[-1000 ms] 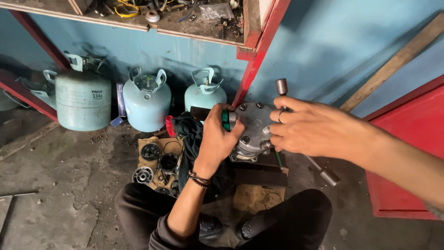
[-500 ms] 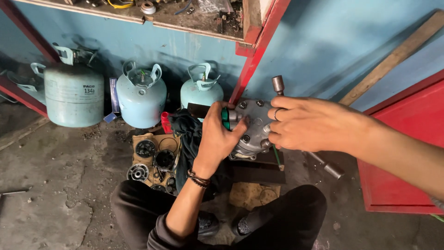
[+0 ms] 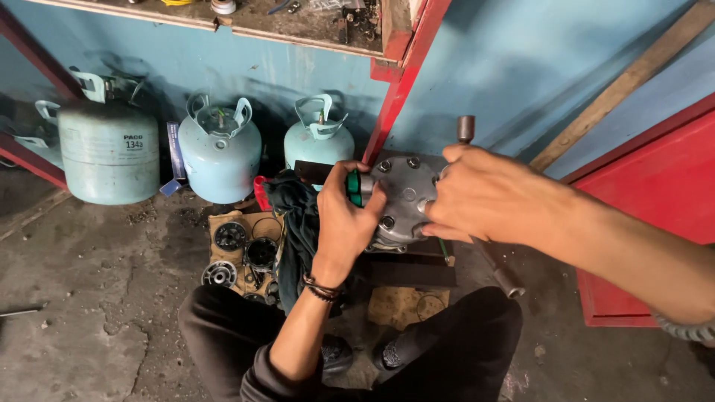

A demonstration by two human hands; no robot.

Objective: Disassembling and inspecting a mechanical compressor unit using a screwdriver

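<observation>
A round grey metal part (image 3: 402, 199) is held up over the knees. It is gripped on its left side by the left hand (image 3: 344, 223), together with a green tool (image 3: 353, 187). Its right side is gripped by the right hand (image 3: 488, 195). Small round parts (image 3: 246, 253) are laid on the floor (image 3: 89, 298). Farther off, three pale blue tanks (image 3: 220, 149) are stood by the wall.

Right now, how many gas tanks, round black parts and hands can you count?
Pale blue gas tanks: 3, plus a sliver of another at the left edge
Round black parts: 3
Hands, left hand and right hand: 2
Total: 8
</observation>
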